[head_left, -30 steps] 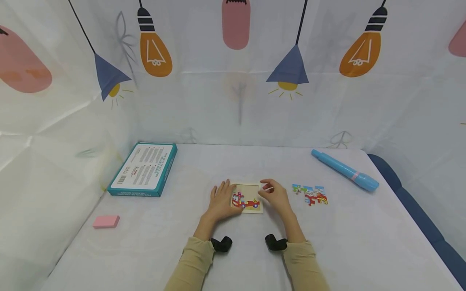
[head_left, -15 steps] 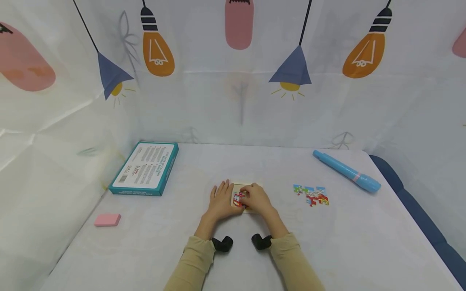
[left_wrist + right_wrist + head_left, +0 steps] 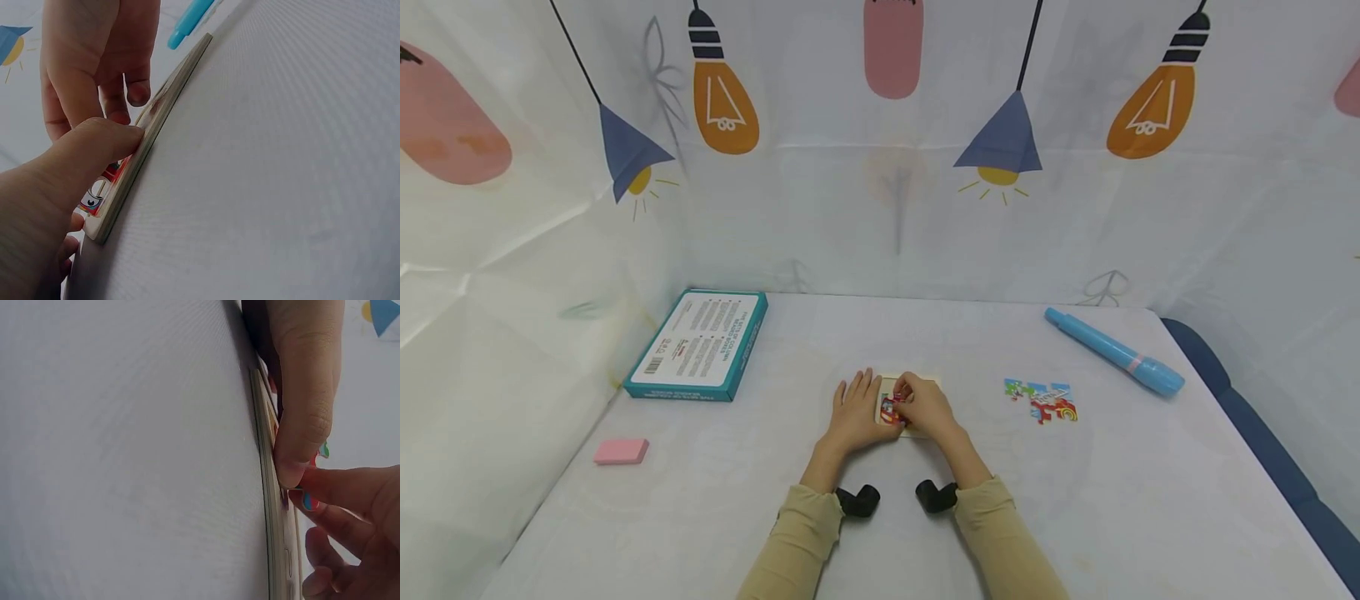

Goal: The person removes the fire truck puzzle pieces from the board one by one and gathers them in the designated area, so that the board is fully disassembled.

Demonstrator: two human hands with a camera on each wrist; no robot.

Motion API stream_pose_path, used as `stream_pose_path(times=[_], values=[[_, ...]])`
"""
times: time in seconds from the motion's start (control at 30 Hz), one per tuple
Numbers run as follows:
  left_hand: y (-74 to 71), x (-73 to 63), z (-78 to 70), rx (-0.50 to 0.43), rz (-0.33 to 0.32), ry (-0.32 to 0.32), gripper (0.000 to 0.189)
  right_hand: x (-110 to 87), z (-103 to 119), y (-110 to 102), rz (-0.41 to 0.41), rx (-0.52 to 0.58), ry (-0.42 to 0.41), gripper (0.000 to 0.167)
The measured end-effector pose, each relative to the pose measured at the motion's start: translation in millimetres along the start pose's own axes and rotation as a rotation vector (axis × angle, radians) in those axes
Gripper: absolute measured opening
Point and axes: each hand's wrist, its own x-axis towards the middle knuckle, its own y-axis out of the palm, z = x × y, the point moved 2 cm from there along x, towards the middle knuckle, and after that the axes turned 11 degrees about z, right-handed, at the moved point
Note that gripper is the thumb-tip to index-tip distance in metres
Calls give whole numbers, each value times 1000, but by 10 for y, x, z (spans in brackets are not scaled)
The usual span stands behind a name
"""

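Observation:
A small wooden puzzle board point(image 3: 178, 81) lies on the table in front of me, with a red vehicle picture partly fitted in its tray. My left hand point(image 3: 853, 415) rests at the board's left side, its fingers straight and its thumb pressing the near edge. Over the middle of the board, my right hand point(image 3: 927, 408) pinches a small puzzle piece point(image 3: 310, 500) with red and blue on it. The fingers hide much of the piece and of the picture below. Several loose puzzle pieces point(image 3: 1051, 403) lie to the right of the board.
A teal and white box point(image 3: 698, 343) stands at the back left, and a pink eraser-like block point(image 3: 621, 452) lies nearer on that side. At the back right is a light blue tube-shaped object point(image 3: 1112, 352). A patterned white curtain surrounds the white table point(image 3: 1120, 517).
My right hand has moved left from the board's right edge to above its middle, with fingertips down at the picture. The left hand has kept its place. The loose pieces have not moved.

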Motion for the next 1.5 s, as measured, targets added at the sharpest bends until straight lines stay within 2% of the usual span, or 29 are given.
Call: stream_pose_path(times=[0.1, 0.33, 0.5, 0.67, 1.0, 1.2, 1.5], values=[[7, 7, 2, 3, 1, 0, 93, -11, -22, -14, -29, 55, -7, 14], [4, 18, -8, 4, -12, 1, 93, -29, -95, -134, -158, 191, 43, 13], [15, 39, -11, 6, 2, -7, 94, -78, -168, -268, -149, 291, 108, 14], [16, 56, 1, 3, -1, -6, 95, -163, -266, -418, -157, 337, 154, 17], [5, 25, 4, -20, 12, -12, 95, -374, -606, -636, -166, 314, 258, 21], [3, 17, 8, -38, 11, -12, 94, -571, -839, -795, -169, 281, 287, 24], [12, 29, 16, -42, 13, -9, 94, -808, -1080, -975, -173, 165, 338, 27]])
